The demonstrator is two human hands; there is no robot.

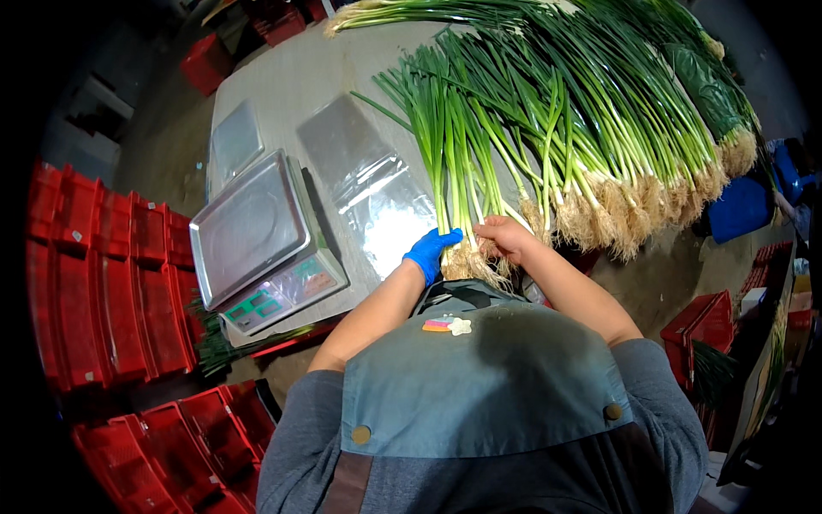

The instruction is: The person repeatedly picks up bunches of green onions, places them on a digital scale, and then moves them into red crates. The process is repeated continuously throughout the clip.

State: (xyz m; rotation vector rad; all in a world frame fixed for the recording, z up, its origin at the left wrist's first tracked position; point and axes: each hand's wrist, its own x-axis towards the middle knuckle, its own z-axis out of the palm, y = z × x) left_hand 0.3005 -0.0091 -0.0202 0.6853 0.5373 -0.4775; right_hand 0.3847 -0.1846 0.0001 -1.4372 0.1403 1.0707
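At the table's near edge my left hand (431, 253), in a blue glove, is closed round the lower stems of a few green onions (443, 163), just above their roots. My bare right hand (507, 240) is beside it, fingers pinched at the white stem bases of the same bunch. Pale stringy roots (469, 264) hang below both hands, close to my apron. The green leaves stretch away from me over the table. To the right lies a broad pile of green onions (599, 128), roots toward me.
On the left stands a weighing scale (253, 227) with a metal pan. Clear plastic bags (377, 201) lie between it and my left hand. Red crates (111, 274) are stacked on the left, with another red crate (700, 325) at right. A blue container (741, 208) stands past the pile.
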